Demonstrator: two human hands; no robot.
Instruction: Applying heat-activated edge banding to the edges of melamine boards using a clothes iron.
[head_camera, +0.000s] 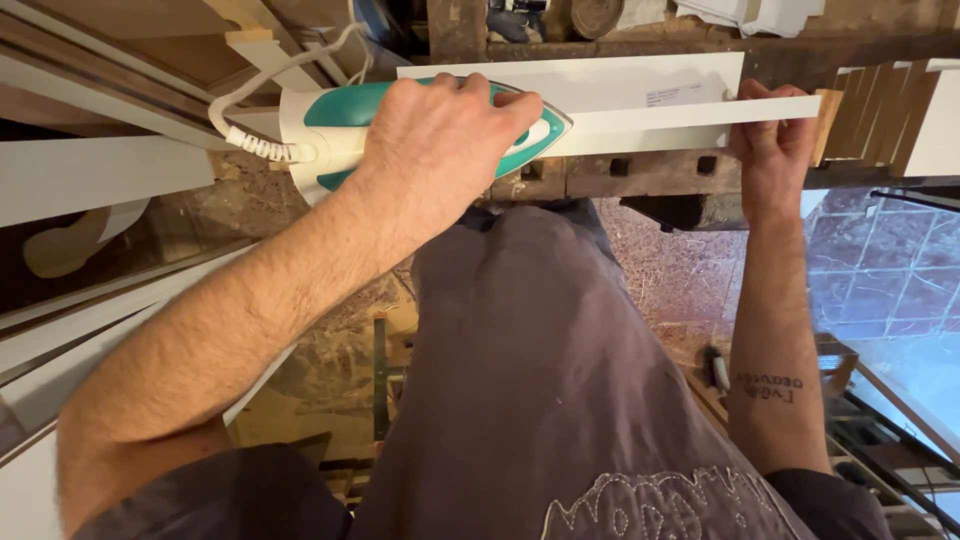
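My left hand (440, 140) grips the handle of a white and teal clothes iron (330, 125), whose tip points right and rests on the edge of a white board (620, 85). A thin white edging strip (690, 113) runs along that board edge from the iron's tip to the right. My right hand (775, 140) pinches the strip near its right end, fingers over it. The iron's white cord (250, 85) curls off to the upper left.
The board lies on a worn dark wooden workbench (640, 175). Wooden blocks (870, 110) stand at the right. White panels (90, 175) lean at the left. Sawdust-covered floor (670, 270) and my grey clothing are below.
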